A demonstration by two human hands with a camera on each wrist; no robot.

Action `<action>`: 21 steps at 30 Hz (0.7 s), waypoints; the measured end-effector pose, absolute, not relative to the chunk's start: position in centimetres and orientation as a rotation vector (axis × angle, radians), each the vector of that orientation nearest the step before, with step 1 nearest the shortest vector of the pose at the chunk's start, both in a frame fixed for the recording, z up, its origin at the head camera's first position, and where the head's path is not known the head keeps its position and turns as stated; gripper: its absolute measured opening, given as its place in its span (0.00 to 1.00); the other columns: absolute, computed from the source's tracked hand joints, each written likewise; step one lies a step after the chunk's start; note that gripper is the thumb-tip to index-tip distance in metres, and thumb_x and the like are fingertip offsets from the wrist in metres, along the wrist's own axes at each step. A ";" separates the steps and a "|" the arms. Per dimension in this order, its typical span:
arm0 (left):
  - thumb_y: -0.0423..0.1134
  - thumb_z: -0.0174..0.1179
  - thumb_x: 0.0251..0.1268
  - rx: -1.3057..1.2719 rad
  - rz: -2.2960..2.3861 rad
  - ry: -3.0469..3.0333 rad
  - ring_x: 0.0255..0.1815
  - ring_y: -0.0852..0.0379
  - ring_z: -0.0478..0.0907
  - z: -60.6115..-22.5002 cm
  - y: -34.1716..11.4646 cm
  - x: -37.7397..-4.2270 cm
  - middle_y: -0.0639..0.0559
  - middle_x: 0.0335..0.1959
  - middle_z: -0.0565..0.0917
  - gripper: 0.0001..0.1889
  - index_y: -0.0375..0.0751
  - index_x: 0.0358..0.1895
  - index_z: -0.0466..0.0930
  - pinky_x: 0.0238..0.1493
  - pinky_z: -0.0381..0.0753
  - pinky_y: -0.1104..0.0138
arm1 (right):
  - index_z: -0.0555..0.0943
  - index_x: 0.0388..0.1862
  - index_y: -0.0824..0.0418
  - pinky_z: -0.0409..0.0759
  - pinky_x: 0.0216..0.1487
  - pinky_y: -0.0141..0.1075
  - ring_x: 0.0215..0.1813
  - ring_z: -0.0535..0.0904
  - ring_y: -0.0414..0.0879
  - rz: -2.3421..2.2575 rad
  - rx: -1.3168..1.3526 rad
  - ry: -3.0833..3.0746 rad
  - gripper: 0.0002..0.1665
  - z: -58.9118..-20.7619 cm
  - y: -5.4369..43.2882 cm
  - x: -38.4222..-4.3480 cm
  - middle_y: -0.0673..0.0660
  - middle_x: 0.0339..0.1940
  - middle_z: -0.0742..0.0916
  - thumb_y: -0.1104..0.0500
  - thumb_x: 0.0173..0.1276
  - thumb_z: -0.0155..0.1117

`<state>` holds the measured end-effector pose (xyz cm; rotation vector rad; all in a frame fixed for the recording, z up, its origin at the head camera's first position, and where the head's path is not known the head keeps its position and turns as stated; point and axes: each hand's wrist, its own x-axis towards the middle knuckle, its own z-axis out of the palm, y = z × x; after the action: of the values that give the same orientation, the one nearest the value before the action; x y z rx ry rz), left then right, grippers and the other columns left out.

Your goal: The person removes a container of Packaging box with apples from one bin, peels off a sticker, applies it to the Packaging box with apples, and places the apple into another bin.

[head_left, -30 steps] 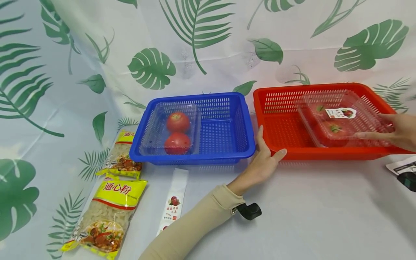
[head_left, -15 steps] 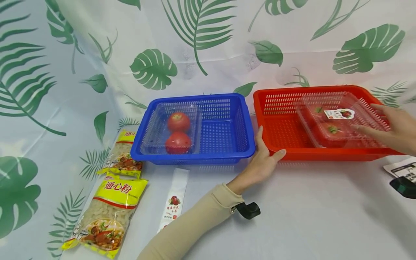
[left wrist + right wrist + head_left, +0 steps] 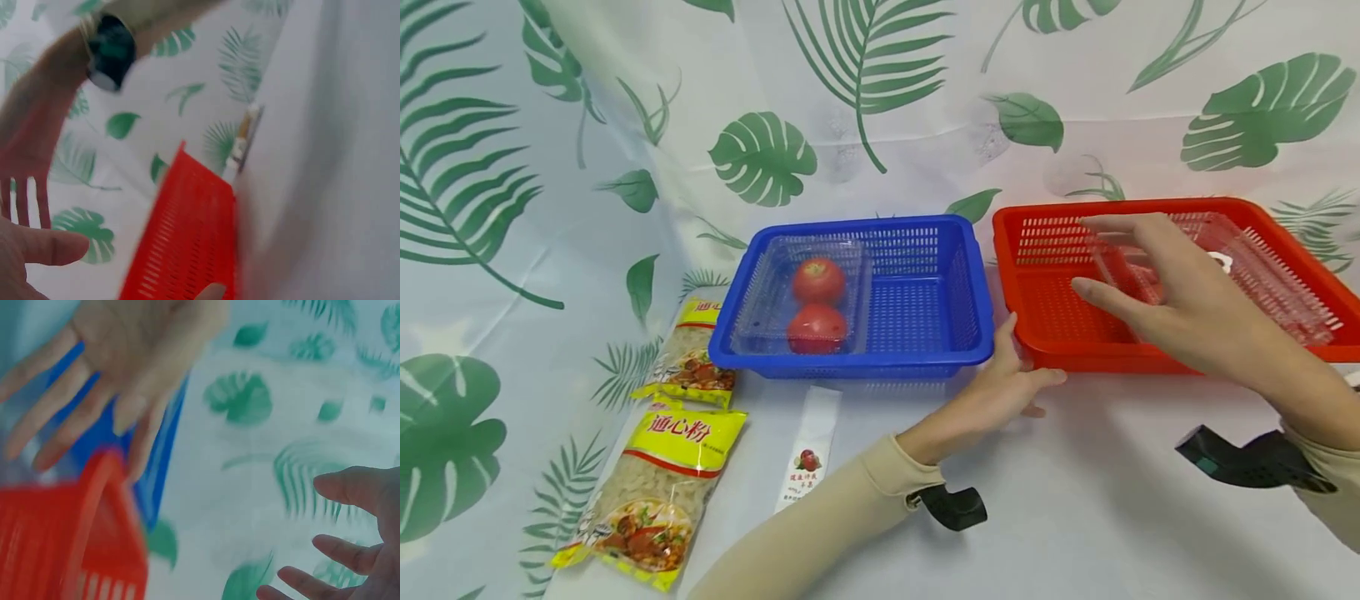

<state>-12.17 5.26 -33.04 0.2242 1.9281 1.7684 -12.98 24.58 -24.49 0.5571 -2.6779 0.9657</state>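
My left hand is beside the near left corner of the red basket, its fingers straight and spread in the right wrist view. Over that basket hangs my right hand, thumb and fingers apart, nothing between them. Beneath it lies a clear plastic box with red fruits inside and a white label, partly hidden by the hand. To the left, a blue basket bears another clear plastic box holding two red apples. The right wrist view shows my left hand by the red basket's corner.
Two yellow-topped bags of pasta, one behind and one in front, lie at the left. A strip of apple labels is on the white table. Leaf-patterned cloth hangs close behind the baskets.
My right hand has let go of the box in the red basket and swung left above it. My left hand has come slightly away from the basket corner.
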 end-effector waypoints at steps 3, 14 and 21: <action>0.44 0.59 0.77 0.330 1.645 1.886 0.53 0.52 0.87 -31.5 2.8 -11.0 0.48 0.71 0.72 0.42 0.55 0.85 0.43 0.69 0.76 0.50 | 0.67 0.78 0.64 0.75 0.61 0.70 0.68 0.72 0.75 1.057 0.648 -2.638 0.42 -24.4 23.0 -12.6 0.69 0.72 0.74 0.68 0.67 0.73; 0.52 0.72 0.68 0.576 1.107 2.625 0.68 0.47 0.74 -28.6 -13.6 -9.7 0.45 0.75 0.66 0.43 0.49 0.80 0.58 0.63 0.81 0.51 | 0.69 0.74 0.65 0.74 0.67 0.67 0.71 0.74 0.65 1.319 0.822 -2.676 0.33 -25.7 17.4 -12.7 0.65 0.72 0.77 0.62 0.75 0.68; 0.59 0.75 0.60 0.268 0.945 3.037 0.74 0.32 0.61 -27.8 -22.0 -12.2 0.31 0.78 0.58 0.58 0.41 0.84 0.49 0.70 0.66 0.33 | 0.68 0.75 0.63 0.75 0.70 0.60 0.73 0.74 0.62 1.578 0.817 -2.785 0.31 -27.7 14.4 -14.3 0.63 0.73 0.76 0.58 0.78 0.64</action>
<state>-12.19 -21.98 -27.78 0.2681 3.0366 0.9455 -14.34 14.36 -27.72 0.8165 -2.7847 1.5781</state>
